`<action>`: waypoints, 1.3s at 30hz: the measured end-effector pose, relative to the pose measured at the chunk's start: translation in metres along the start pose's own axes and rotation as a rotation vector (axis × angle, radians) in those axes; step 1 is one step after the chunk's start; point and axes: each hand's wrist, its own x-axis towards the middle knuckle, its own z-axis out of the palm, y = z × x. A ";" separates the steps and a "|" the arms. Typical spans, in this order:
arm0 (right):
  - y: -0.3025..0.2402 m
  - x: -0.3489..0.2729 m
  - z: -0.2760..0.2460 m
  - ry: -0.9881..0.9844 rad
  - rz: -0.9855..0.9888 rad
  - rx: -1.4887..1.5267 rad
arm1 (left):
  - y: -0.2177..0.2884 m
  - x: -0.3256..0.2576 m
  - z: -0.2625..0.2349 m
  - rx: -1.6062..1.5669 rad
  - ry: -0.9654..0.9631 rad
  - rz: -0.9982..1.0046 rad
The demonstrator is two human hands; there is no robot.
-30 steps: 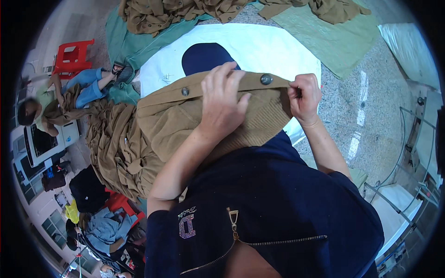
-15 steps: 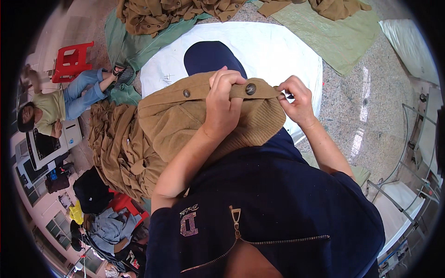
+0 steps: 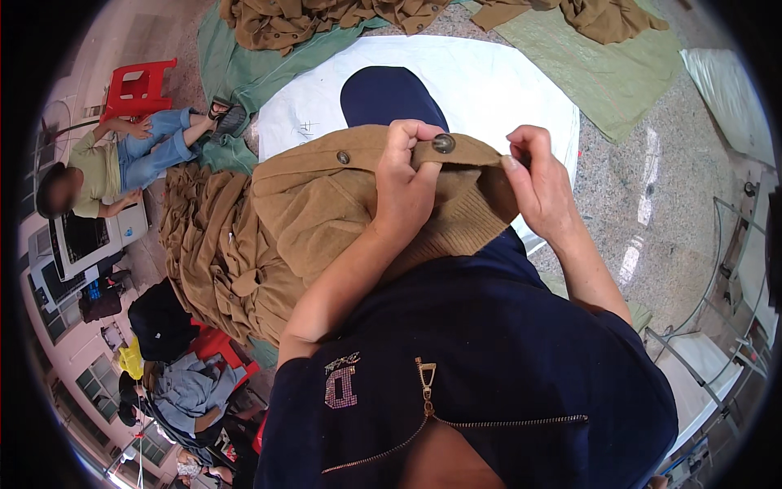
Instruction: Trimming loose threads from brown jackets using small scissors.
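Brown knit garment [image 3: 314, 213]: in the head view, the only one, it lies across the person's lap, bunched, with its front band lifted.
Left hand [image 3: 406, 186]: closed around the band, gripping it just beside the large dark button [image 3: 443, 143].
Right hand [image 3: 539, 181]: fingers half curled, thumb tip at the band's end; whether it pinches the cloth, I cannot tell.
Buttons: the large one and a smaller-looking button [image 3: 343, 156] are already on the band; other buttons, if there are any, are hidden.
Handling of this piece: I judge it is not finished, because both hands are at the band and the garment is not laid down.
Left heap [image 3: 216, 253]: similar brown garments, loosely piled beside the person; done or waiting, I cannot tell.
Far heap [image 3: 314, 18]: more brown pieces beyond the white sheet [image 3: 513, 90], equally unclear.
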 end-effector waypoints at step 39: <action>0.006 0.034 0.001 -0.155 -0.598 -0.238 | -0.012 0.006 -0.006 0.480 -0.343 0.357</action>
